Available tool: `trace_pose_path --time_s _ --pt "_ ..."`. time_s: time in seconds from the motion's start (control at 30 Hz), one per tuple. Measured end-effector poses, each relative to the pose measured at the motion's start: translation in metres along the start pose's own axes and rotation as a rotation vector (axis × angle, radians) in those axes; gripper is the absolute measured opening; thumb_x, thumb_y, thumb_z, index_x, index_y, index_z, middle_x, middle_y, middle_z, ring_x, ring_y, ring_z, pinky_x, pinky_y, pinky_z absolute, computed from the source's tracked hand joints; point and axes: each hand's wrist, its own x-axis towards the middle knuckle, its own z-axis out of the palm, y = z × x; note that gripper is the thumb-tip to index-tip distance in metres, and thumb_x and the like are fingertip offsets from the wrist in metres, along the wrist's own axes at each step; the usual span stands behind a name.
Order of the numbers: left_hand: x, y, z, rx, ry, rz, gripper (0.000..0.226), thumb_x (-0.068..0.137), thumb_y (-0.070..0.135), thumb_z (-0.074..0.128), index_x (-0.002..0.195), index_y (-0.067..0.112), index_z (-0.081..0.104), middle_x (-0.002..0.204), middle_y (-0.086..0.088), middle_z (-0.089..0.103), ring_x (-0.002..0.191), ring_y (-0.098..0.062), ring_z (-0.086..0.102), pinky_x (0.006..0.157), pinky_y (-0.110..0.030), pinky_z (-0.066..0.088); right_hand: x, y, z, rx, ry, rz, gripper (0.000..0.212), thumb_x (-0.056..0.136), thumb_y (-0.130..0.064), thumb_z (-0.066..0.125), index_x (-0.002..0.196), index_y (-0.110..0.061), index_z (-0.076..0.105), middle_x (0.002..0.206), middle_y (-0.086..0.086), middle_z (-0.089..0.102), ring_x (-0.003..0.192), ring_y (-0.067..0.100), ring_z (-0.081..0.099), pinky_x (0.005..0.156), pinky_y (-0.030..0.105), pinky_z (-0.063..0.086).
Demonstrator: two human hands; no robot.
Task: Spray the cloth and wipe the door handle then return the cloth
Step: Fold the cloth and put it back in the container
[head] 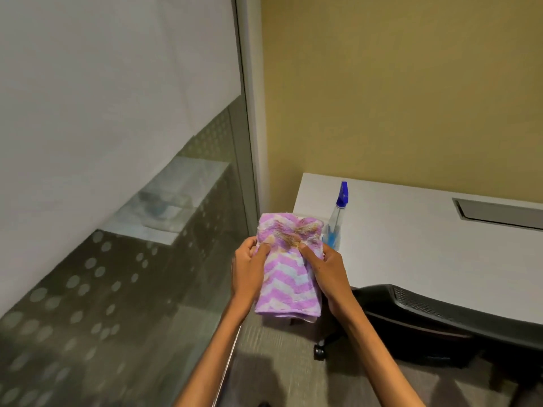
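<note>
A folded cloth [289,274] with purple and white zigzag stripes and a brownish stain near its top hangs in the air in front of me. My left hand [249,270] grips its left edge and my right hand [329,271] grips its right edge, thumbs pressed on the front. Just behind the cloth, a clear spray bottle [335,223] with a blue nozzle stands upright near the left corner of the white desk [411,245]. No door handle is in view.
A frosted glass partition [117,201] with a dot pattern runs along the left. A yellow wall [396,83] stands behind the desk. A black office chair [440,321] is tucked under the desk's front edge. A grey cable slot [499,214] sits at the desk's right.
</note>
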Motion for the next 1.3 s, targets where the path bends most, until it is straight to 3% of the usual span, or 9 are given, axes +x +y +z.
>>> trace_pose_path --time_s 0.07,0.27,0.53,0.63,0.77,0.93,1.07,1.2,1.3 --pt "0.022 -0.003 0.005 0.015 -0.023 0.001 0.019 0.095 0.03 0.06 0.099 0.013 0.065 0.088 -0.001 0.071 0.083 -0.019 0.07 0.07 -0.033 0.053 0.018 0.001 0.005 -0.012 0.041 0.004 0.044 0.093 -0.045 0.055 0.127 -0.017 0.052 0.119 0.003 0.064 0.101 0.016 0.064 0.085 0.026 0.052" --pt "0.08 -0.01 0.032 0.062 -0.107 -0.022 0.027 0.097 0.032 0.057 0.115 0.013 0.06 0.098 -0.001 0.068 0.083 -0.009 0.066 0.065 -0.02 0.049 0.076 0.009 0.009 -0.053 0.172 0.065 0.049 0.092 -0.047 0.056 0.127 -0.015 0.053 0.122 0.006 0.065 0.108 0.023 0.064 0.098 0.04 0.052" --pt "0.149 -0.021 0.073 0.206 -0.256 -0.065 0.029 0.096 0.021 0.059 0.123 0.013 0.053 0.104 -0.002 0.064 0.083 -0.004 0.06 0.066 -0.017 0.047 0.156 0.024 0.008 -0.144 0.292 0.165 0.057 0.091 -0.05 0.056 0.134 -0.012 0.049 0.124 0.006 0.061 0.115 0.029 0.06 0.099 0.042 0.049" --pt "0.173 -0.029 0.09 0.253 -0.252 -0.077 0.035 0.094 0.014 0.062 0.127 0.008 0.053 0.102 0.002 0.059 0.082 -0.005 0.057 0.062 -0.012 0.041 0.187 0.034 0.008 -0.223 0.297 0.172 0.056 0.092 -0.052 0.053 0.132 -0.013 0.05 0.128 0.012 0.062 0.115 0.03 0.06 0.101 0.047 0.05" --pt "0.202 -0.045 0.116 0.306 -0.203 -0.064 0.039 0.092 0.024 0.065 0.125 0.014 0.046 0.106 -0.003 0.062 0.085 -0.012 0.061 0.065 -0.02 0.047 0.226 0.048 0.01 -0.278 0.208 0.223 0.059 0.094 -0.048 0.053 0.139 -0.012 0.041 0.135 0.013 0.057 0.12 0.03 0.057 0.104 0.042 0.047" --pt "0.23 -0.072 0.137 0.437 -0.245 -0.026 0.031 0.093 0.023 0.063 0.117 0.019 0.043 0.101 -0.004 0.064 0.086 -0.02 0.066 0.058 -0.013 0.043 0.255 0.065 0.007 -0.389 0.17 0.278 0.053 0.091 -0.035 0.06 0.134 -0.01 0.042 0.121 0.013 0.062 0.108 0.03 0.062 0.092 0.04 0.051" --pt "0.249 -0.096 0.149 0.558 -0.352 -0.021 0.041 0.091 0.03 0.062 0.125 0.025 0.039 0.12 -0.008 0.063 0.105 -0.029 0.065 0.083 -0.037 0.059 0.274 0.082 0.011 -0.436 0.18 0.274 0.051 0.092 -0.029 0.059 0.134 -0.008 0.041 0.12 0.015 0.062 0.106 0.031 0.061 0.087 0.038 0.05" --pt "0.26 -0.11 0.156 0.617 -0.495 -0.132 0.065 0.091 0.044 0.062 0.145 0.024 0.032 0.146 -0.004 0.047 0.128 -0.028 0.053 0.106 -0.044 0.048 0.292 0.093 0.014 -0.467 0.182 0.305 0.048 0.093 -0.025 0.057 0.133 -0.006 0.041 0.117 0.017 0.062 0.103 0.032 0.061 0.084 0.037 0.048" --pt "0.268 -0.12 0.159 0.65 -0.571 -0.177 0.067 0.095 0.044 0.057 0.151 0.024 0.027 0.157 -0.004 0.035 0.139 -0.027 0.042 0.116 -0.043 0.038 0.3 0.101 0.018 -0.496 0.195 0.338 0.046 0.092 -0.023 0.057 0.131 -0.004 0.042 0.117 0.018 0.061 0.104 0.033 0.06 0.087 0.04 0.049"
